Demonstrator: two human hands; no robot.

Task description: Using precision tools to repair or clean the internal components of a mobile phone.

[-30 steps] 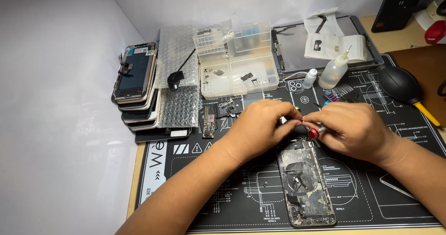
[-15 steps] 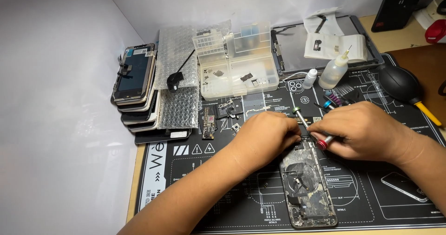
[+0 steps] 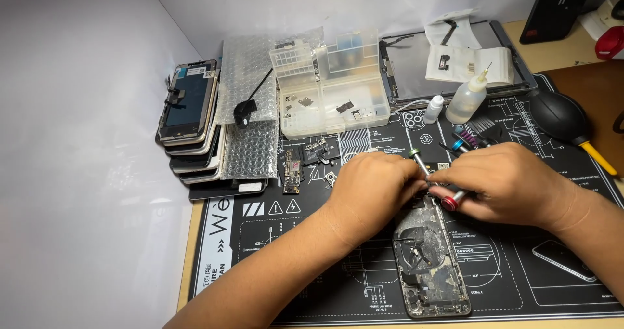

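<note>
An opened phone housing (image 3: 430,264) with its insides exposed lies on the black repair mat (image 3: 312,264). Both hands meet over its top end. My left hand (image 3: 372,187) is curled over the housing's upper edge, fingers closed around a slim screwdriver with a green cap (image 3: 417,160) that sticks up between the hands. My right hand (image 3: 507,183) grips a second screwdriver whose red cap (image 3: 450,203) pokes out below the fingers. The tool tips and the top of the housing are hidden under the fingers.
A stack of phone screens (image 3: 188,114) and bubble wrap (image 3: 248,111) lie at the left. A clear parts box (image 3: 331,92), a tablet (image 3: 455,62), two small bottles (image 3: 467,98), a black air blower (image 3: 560,116) and loose small parts (image 3: 305,160) sit behind the hands.
Both hands have shifted slightly over the phone's top end. The green-capped screwdriver now stands up between them, and the red-capped one has slid lower under my right hand.
</note>
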